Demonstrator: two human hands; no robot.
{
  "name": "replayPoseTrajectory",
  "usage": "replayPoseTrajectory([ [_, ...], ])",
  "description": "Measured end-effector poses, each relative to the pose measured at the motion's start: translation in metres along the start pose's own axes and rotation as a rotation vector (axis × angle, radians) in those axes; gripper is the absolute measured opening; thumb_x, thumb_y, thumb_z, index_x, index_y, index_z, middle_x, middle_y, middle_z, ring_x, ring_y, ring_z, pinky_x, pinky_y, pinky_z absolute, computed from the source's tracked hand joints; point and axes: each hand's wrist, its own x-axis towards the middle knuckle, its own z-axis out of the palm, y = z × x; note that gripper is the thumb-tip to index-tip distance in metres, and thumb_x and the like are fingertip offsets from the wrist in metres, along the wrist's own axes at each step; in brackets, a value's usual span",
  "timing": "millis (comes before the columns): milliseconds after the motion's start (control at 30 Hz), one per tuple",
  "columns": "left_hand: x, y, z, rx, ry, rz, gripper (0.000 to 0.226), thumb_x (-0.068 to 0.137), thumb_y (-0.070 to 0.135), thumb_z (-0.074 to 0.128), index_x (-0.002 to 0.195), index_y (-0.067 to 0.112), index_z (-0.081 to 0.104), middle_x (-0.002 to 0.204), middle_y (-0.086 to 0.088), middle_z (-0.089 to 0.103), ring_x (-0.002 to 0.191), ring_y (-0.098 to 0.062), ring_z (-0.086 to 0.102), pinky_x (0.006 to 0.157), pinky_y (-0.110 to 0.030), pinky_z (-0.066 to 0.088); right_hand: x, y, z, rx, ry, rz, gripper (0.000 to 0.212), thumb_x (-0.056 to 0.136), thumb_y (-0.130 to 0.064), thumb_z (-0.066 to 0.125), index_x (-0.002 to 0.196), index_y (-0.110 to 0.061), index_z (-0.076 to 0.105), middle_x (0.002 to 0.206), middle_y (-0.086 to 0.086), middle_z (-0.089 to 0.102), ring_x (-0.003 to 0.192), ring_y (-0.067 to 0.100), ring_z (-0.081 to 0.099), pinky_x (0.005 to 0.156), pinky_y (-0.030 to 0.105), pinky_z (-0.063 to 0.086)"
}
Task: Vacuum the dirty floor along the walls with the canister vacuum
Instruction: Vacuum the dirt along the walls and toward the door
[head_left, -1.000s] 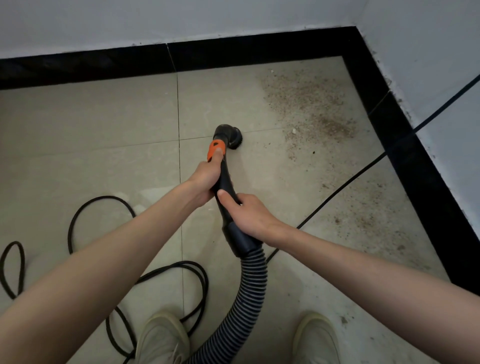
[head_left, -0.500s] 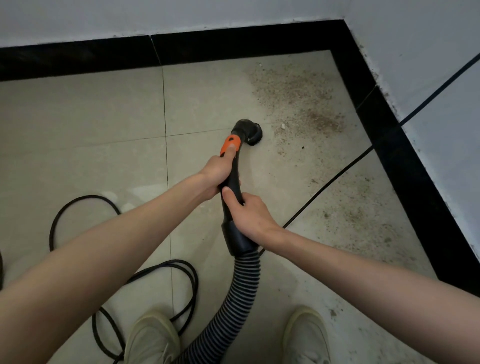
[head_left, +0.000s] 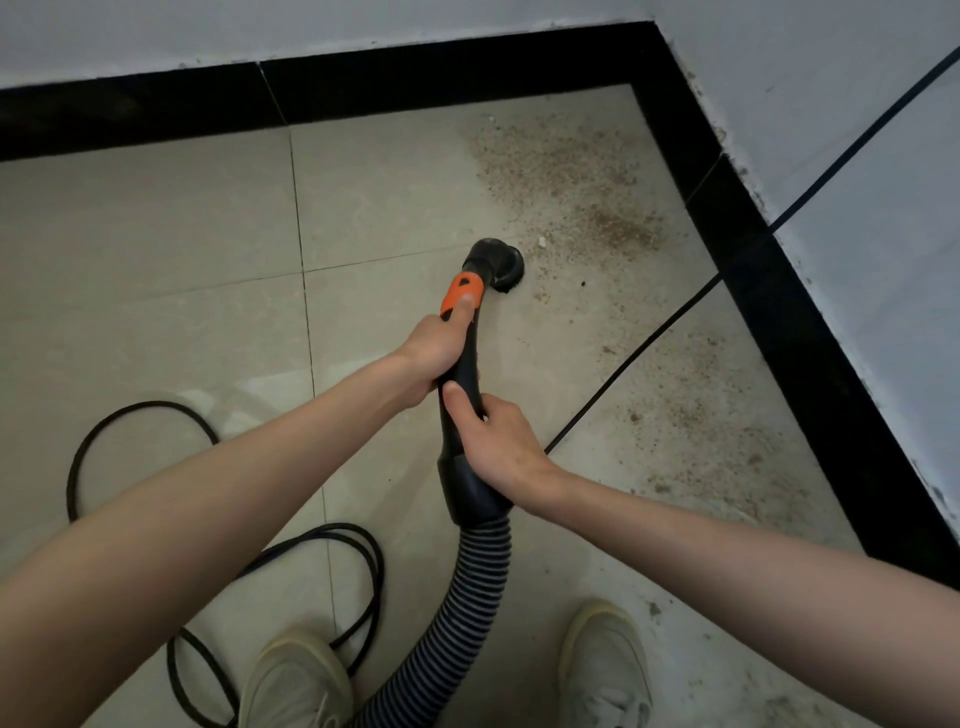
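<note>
Black plastic formed the vacuum wand (head_left: 457, 415), seen from a head-worn camera looking down at a beige tiled floor (head_left: 156, 260). The left hand (head_left: 434, 358) gripped the upper part of the wand, fingers wrapped round it and the thumb pressed on an orange slider (head_left: 462, 293). The right hand (head_left: 493, 441) held the wand lower down, just above the cuff, fingers curled under it and the thumb lying along its top. A round black brush nozzle (head_left: 496, 262) at the wand's tip sat on the floor at the edge of a brown dirt patch (head_left: 582, 202). That patch spread toward the room's corner, where two black baseboards (head_left: 415, 78) met below pale walls (head_left: 831, 78). More specks of dirt trailed along the right-hand baseboard. A grey-and-black ribbed hose (head_left: 467, 613) curved from the wand's cuff down between two pale shoes (head_left: 605, 670). A black power cord (head_left: 649, 343) ran in a taut line from behind the right hand across the dirty tiles and up the right wall. Another length of black cable (head_left: 332, 545) lay in loose loops on the floor under the left forearm.
</note>
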Motion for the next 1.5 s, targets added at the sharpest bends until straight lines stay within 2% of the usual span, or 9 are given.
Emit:
replayPoseTrajectory([
  [433, 0.024, 0.041, -0.030, -0.232, -0.052, -0.109, 0.034, 0.099, 0.034, 0.046, 0.113, 0.003, 0.048, 0.084, -0.008, 0.054, 0.071, -0.018, 0.054, 0.065, -0.029, 0.050, 0.060, -0.037, -0.026, -0.201, -0.078, -0.130, 0.047, 0.101, -0.050, 0.039, 0.072, -0.015, 0.052, 0.080, 0.003, 0.058, 0.070, 0.015, 0.054, 0.057, 0.024, 0.038],
  [533, 0.033, 0.060, -0.029, -0.249, -0.051, -0.157, 0.027, 0.100, 0.035, 0.042, 0.092, 0.010, 0.048, 0.081, -0.005, 0.051, 0.068, -0.015, 0.051, 0.060, -0.026, 0.047, 0.082, -0.051, -0.036, -0.185, -0.099, -0.137, 0.046, 0.100, -0.049, 0.042, 0.074, -0.014, 0.055, 0.094, 0.011, 0.064, 0.082, 0.023, 0.060, 0.067, 0.027, 0.047],
  [633, 0.045, 0.073, -0.023, -0.340, 0.010, -0.115, 0.027, 0.102, 0.034, 0.039, 0.101, 0.007, 0.044, 0.077, -0.007, 0.047, 0.062, -0.018, 0.049, 0.056, -0.030, 0.045, 0.098, -0.056, -0.038, 0.008, -0.122, -0.103, 0.043, 0.097, -0.050, 0.047, 0.079, -0.013, 0.058, 0.098, 0.017, 0.068, 0.089, 0.031, 0.067, 0.089, 0.043, 0.055],
  [700, 0.055, 0.076, -0.022, -0.355, 0.076, -0.057, 0.030, 0.102, 0.033, 0.039, 0.103, 0.004, 0.044, 0.074, -0.009, 0.047, 0.059, -0.019, 0.048, 0.055, -0.030, 0.045, 0.101, -0.051, -0.035, 0.164, -0.137, -0.083, 0.043, 0.095, -0.052, 0.052, 0.088, -0.011, 0.060, 0.099, 0.019, 0.069, 0.090, 0.035, 0.068, 0.091, 0.050, 0.054],
  [867, 0.078, 0.069, -0.033, -0.386, 0.205, -0.009, 0.039, 0.101, 0.038, 0.041, 0.109, 0.000, 0.048, 0.072, -0.008, 0.054, 0.060, -0.019, 0.053, 0.059, -0.029, 0.049, 0.086, -0.018, -0.024, 0.417, -0.284, 0.064, 0.052, 0.088, -0.044, 0.067, 0.116, -0.004, 0.048, 0.084, 0.010, 0.063, 0.063, 0.023, 0.065, 0.069, 0.040, 0.057],
  [967, 0.089, 0.069, -0.037, -0.419, 0.250, -0.005, 0.041, 0.100, 0.040, 0.042, 0.109, 0.001, 0.051, 0.074, -0.007, 0.056, 0.062, -0.017, 0.055, 0.062, -0.028, 0.050, 0.085, -0.016, -0.011, 0.515, -0.132, 0.090, 0.044, 0.086, -0.043, 0.070, 0.106, -0.010, 0.049, 0.078, 0.010, 0.061, 0.056, 0.019, 0.060, 0.065, 0.038, 0.055],
  [1133, 0.108, 0.088, -0.037, -0.548, 0.244, 0.008, 0.038, 0.098, 0.041, 0.044, 0.092, 0.004, 0.052, 0.071, -0.006, 0.055, 0.058, -0.016, 0.053, 0.061, -0.026, 0.050, 0.113, -0.032, -0.017, 0.255, 0.160, -0.087, 0.039, 0.085, -0.055, 0.063, 0.087, -0.017, 0.054, 0.074, 0.007, 0.063, 0.047, 0.013, 0.058, 0.052, 0.030, 0.053],
  [1400, 0.144, 0.099, -0.024, -0.515, 0.255, -0.009, 0.044, 0.097, 0.044, 0.045, 0.111, 0.003, 0.049, 0.080, -0.007, 0.056, 0.069, -0.019, 0.057, 0.070, -0.032, 0.052, 0.164, -0.040, -0.061, 0.091, 0.118, -0.197, 0.037, 0.084, -0.050, 0.068, 0.080, -0.016, 0.053, 0.063, 0.004, 0.061, 0.042, 0.015, 0.058, 0.048, 0.032, 0.051],
  [1500, 0.154, 0.106, -0.012, -0.449, 0.279, 0.009, 0.054, 0.096, 0.047, 0.044, 0.125, 0.001, 0.045, 0.105, -0.012, 0.061, 0.094, -0.029, 0.063, 0.087, -0.041, 0.053, 0.179, -0.044, -0.076, 0.123, 0.094, -0.190, 0.035, 0.086, -0.046, 0.068, 0.081, -0.014, 0.054, 0.063, 0.005, 0.060, 0.041, 0.016, 0.056, 0.044, 0.026, 0.048],
])
